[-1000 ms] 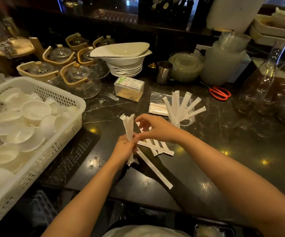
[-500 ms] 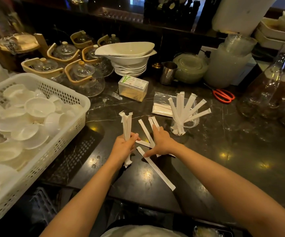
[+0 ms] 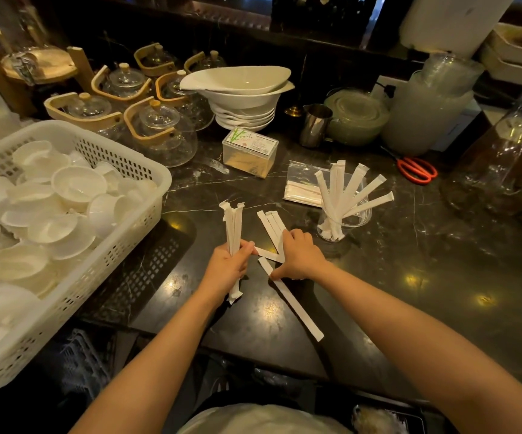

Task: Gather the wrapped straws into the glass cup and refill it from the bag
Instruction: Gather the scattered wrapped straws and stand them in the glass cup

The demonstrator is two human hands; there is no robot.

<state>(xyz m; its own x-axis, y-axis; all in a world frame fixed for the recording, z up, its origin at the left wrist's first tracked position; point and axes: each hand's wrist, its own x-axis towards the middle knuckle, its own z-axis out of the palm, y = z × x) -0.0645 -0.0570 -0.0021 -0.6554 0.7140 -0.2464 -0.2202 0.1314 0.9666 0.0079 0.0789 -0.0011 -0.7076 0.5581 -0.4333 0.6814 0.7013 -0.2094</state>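
Observation:
My left hand point(image 3: 227, 266) grips an upright bundle of white wrapped straws point(image 3: 233, 227) over the dark counter. My right hand point(image 3: 299, 256) lies palm down on loose wrapped straws point(image 3: 272, 223) on the counter, fingers curled over them. One long wrapped straw point(image 3: 297, 311) runs from under that hand toward the near edge. To the right stands the glass cup point(image 3: 344, 219) with several wrapped straws point(image 3: 352, 191) fanned out of it. The clear plastic bag of straws point(image 3: 300, 189) lies flat just behind the cup.
A white plastic basket point(image 3: 122, 242) full of white lids fills the left. Glass teapots point(image 3: 162, 133), stacked white bowls point(image 3: 244, 98), a toothpick box point(image 3: 250, 151), a steel cup point(image 3: 314, 125), red scissors point(image 3: 416, 170) and glass carafes point(image 3: 510, 158) line the back and right.
My right hand came down from beside the bundle onto the loose straws on the counter and now presses on them. My left hand keeps its bundle upright.

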